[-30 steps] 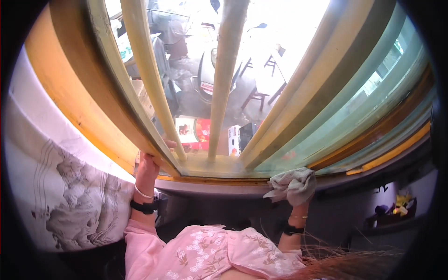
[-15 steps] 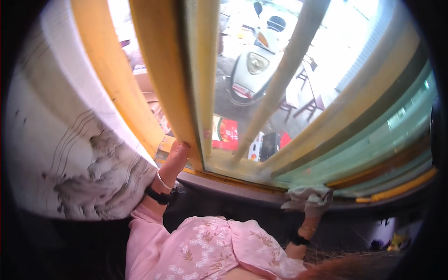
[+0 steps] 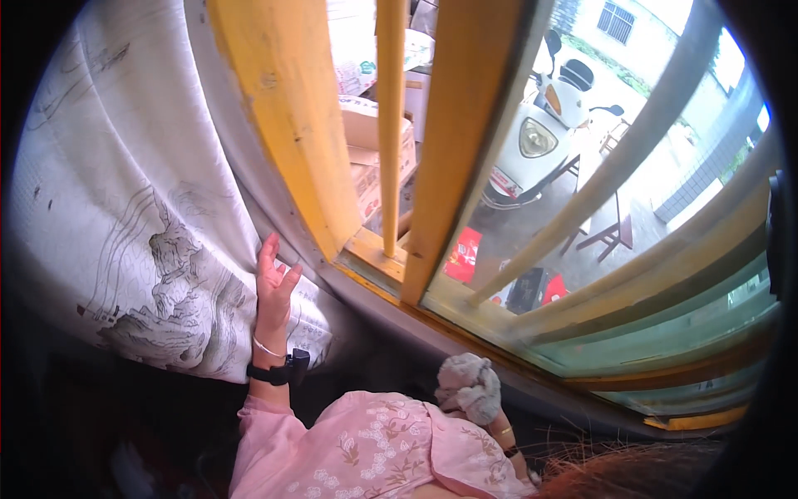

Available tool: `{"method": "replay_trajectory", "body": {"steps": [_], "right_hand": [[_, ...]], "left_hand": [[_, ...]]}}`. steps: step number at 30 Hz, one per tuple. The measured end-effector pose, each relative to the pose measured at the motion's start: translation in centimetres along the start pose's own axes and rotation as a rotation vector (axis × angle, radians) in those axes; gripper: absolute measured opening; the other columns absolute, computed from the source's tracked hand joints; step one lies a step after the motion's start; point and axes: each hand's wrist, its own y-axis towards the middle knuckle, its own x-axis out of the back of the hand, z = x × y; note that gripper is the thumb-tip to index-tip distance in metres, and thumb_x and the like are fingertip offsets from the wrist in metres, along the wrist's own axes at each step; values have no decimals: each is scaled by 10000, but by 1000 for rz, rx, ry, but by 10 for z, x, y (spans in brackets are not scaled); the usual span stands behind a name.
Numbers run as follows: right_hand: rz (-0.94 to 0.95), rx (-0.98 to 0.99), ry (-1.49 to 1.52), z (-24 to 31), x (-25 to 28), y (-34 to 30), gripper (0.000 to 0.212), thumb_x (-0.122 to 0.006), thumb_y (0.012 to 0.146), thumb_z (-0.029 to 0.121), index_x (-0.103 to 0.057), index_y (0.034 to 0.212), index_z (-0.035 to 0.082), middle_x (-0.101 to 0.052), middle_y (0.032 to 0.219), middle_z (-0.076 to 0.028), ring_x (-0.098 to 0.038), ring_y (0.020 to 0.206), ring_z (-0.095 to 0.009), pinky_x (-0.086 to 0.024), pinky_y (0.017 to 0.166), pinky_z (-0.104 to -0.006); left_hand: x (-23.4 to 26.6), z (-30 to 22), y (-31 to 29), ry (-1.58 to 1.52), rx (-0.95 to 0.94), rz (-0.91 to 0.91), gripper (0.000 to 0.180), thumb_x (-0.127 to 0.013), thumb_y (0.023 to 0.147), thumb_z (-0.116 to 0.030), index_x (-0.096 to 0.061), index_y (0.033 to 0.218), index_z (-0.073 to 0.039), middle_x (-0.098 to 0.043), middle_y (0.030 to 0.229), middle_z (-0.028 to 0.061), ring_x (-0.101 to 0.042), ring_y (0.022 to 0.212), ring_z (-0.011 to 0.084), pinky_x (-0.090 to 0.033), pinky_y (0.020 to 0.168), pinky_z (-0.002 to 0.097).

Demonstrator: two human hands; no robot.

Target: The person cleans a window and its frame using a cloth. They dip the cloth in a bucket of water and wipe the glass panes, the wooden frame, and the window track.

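My left hand (image 3: 276,287) is raised against the white curtain (image 3: 91,191) with a grey landscape print. Its fingers are apart and hold nothing; a white bangle and a black wristband circle that wrist. A crumpled grey cloth (image 3: 470,384) is bunched in my right hand, low in front of my pink blouse, and covers most of the fingers. The cloth is apart from the window. Ahead stands a window with a yellow wooden frame (image 3: 453,150) and a glass sash (image 3: 515,258), nearest to both hands.
Yellow bars (image 3: 391,125) cross the window opening. Beyond them are cardboard boxes (image 3: 374,141), a white scooter (image 3: 532,141), wooden benches (image 3: 611,237) and a red package (image 3: 463,255). A dark ledge runs under the window, and greenish glass (image 3: 632,328) lies at the right.
My left hand has left the yellow frame and moved left to the curtain, its fingers spreading. My right hand has drawn the cloth back from the window's lower edge, toward my body.
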Motion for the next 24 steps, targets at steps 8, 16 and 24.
{"method": "replay_trajectory", "body": {"steps": [8, 16, 24], "right_hand": [[63, 407, -422, -20, -93, 201, 519, -333, 1002, 331, -375, 1422, 29, -479, 1385, -163, -473, 1238, -296, -393, 1055, -408], [-204, 1032, -1761, -20, -70, 341, 674, -668, 586, 94, -573, 1253, 106, -454, 1387, -167, -430, 1183, -372, -356, 986, -488], [56, 534, -2259, 0, -126, 325, 504, -683, 611, 143, -637, 1113, 161, -572, 1147, -144, -483, 1100, -370, -464, 846, -449]], "left_hand": [[72, 51, -3, -18, 100, -20, 735, -618, 772, -74, -329, 1447, -87, -319, 1501, 95, -226, 1417, 243, -157, 1108, 472], [100, 96, 6, -186, 47, 200, 739, -636, 771, -77, -342, 1449, -89, -368, 1474, 125, -296, 1394, 244, -215, 1092, 427], [106, 76, 14, -251, 42, 336, 665, -585, 824, -54, -347, 1444, -70, -413, 1447, 150, -368, 1340, 200, -282, 1048, 312]]}}
